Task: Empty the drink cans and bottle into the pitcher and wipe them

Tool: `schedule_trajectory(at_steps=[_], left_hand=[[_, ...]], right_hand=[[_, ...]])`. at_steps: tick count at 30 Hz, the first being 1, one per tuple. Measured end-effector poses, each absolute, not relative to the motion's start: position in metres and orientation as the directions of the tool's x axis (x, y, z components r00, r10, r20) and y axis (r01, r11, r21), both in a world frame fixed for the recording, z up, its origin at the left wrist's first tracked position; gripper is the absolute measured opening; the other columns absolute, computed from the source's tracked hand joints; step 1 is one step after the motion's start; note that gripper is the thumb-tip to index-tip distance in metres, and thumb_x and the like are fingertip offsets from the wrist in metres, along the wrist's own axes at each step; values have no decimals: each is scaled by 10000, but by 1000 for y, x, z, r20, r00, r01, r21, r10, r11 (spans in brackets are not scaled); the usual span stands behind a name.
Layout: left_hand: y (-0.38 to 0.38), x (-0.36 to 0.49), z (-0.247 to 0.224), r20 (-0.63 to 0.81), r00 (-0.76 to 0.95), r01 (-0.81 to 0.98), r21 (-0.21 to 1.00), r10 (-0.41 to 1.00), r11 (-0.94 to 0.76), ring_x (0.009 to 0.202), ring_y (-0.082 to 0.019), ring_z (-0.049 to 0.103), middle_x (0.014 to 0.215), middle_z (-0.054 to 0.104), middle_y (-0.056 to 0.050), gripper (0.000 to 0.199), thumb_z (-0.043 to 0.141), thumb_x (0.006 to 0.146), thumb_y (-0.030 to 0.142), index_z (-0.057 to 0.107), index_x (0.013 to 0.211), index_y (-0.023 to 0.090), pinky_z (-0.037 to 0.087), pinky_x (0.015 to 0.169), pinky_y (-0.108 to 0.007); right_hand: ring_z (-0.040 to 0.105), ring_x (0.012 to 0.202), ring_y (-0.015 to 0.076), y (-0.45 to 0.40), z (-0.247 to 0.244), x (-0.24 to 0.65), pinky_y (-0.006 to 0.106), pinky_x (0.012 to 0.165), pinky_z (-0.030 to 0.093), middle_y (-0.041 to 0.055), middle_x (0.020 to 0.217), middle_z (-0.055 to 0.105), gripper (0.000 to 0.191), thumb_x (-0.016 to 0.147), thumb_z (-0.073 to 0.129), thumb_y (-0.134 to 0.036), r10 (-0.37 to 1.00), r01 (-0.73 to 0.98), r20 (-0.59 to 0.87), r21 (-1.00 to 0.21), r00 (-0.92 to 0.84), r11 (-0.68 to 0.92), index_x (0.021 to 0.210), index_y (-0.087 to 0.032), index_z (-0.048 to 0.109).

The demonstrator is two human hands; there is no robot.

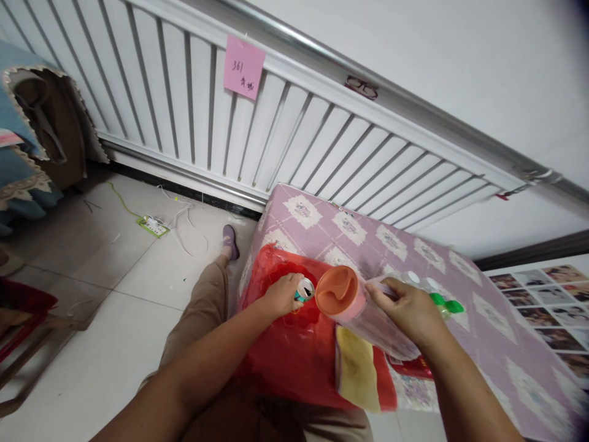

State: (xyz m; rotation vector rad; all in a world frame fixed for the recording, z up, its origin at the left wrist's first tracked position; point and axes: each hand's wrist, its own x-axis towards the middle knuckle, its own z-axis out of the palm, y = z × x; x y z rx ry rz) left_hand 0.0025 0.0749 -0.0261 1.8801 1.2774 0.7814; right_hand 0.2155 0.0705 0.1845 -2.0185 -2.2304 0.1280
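My left hand (pixel 281 296) is wrapped round a drink can (pixel 305 288) with an opened silver top and a teal side. Its opening faces the pitcher. In my right hand (pixel 410 310) is the handle of a clear plastic pitcher (pixel 377 325) with an orange lid (pixel 337 291). The pitcher is tilted to the left, its lid close beside the can; I cannot tell whether liquid is flowing. Under both lies a red plastic sheet (pixel 294 368) with a scalloped red shape (pixel 286 276) on it, partly hidden by my left hand. A yellow cloth (pixel 358 368) lies below the pitcher.
The table wears a purple floral cloth (pixel 363 227). Green-capped bottles (pixel 445 304) and a red packet (pixel 409 366) are right of the pitcher. A white radiator (pixel 202 104) with a pink note (pixel 243 66) runs behind. On the floor lies a power strip (pixel 153 226) with cables.
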Motion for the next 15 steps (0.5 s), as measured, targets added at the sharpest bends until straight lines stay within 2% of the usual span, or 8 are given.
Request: schedule_trajectory(at_steps=[7, 15], left_hand=[[74, 3, -26, 93, 319, 506, 825, 943, -252, 1217, -298, 557, 1342, 563, -97, 628, 737, 700, 207, 469, 1266, 249, 464, 1015, -415], [75, 2, -24, 81, 336, 464, 853, 938, -240, 1254, -321, 524, 1354, 544, -120, 630, 736, 697, 189, 468, 1266, 224, 442, 1038, -449]], right_hand=[[654, 637, 212, 72, 185, 214, 287, 579, 443, 25, 681, 712, 436, 781, 530, -617, 997, 985, 5, -157, -74, 74, 820, -222, 711], [647, 655, 219, 71, 187, 212, 305, 606, 438, 26, 680, 695, 447, 775, 513, -632, 998, 989, -30, -142, -48, 43, 828, -228, 695]])
